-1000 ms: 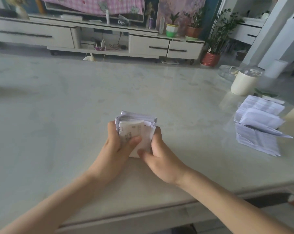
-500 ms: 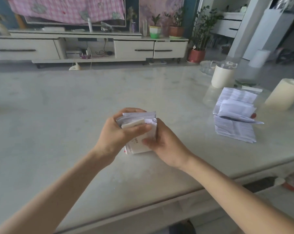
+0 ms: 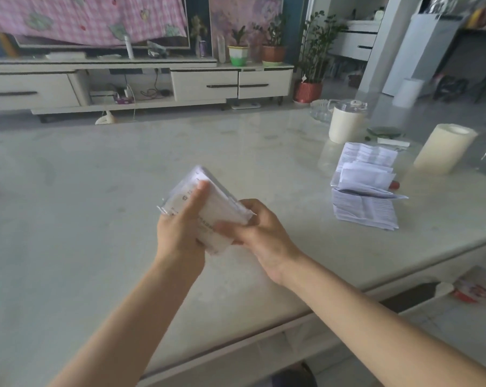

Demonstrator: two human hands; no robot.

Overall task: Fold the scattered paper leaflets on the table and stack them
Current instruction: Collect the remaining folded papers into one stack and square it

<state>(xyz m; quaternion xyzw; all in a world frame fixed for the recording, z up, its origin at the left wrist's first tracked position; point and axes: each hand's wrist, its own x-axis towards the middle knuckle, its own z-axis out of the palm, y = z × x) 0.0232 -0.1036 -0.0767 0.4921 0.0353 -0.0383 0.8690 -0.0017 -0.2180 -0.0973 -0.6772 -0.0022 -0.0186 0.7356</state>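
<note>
Both forearms reach in from the near edge. Left hand (image 3: 180,233) and right hand (image 3: 260,233) grasp one thick bundle of folded leaflets (image 3: 208,208), lifted above the middle of the table (image 3: 96,219) — left thumb laid flat across the top sheet, remaining fingers underneath; right thumb and fingers pinch the near-right end. Bundle is white, many layers, faint print on the top face, edges blurred. Long axis runs from near-right up to far-left, far end tilted upward, top face turned toward the camera.

Right of the hands, well apart, a loose pile of leaflets (image 3: 364,191) lies flat on the table — printed sheets, some half-open, overlapping unevenly. A small red object peeks out at the pile's right side; cannot tell what it is.

Farther right stands a cream cylinder (image 3: 444,148), open at the top. Just beyond the pile, a cream jar with clear lid (image 3: 346,121); contents not visible. Behind it, a clear glass dish (image 3: 321,110).
</note>
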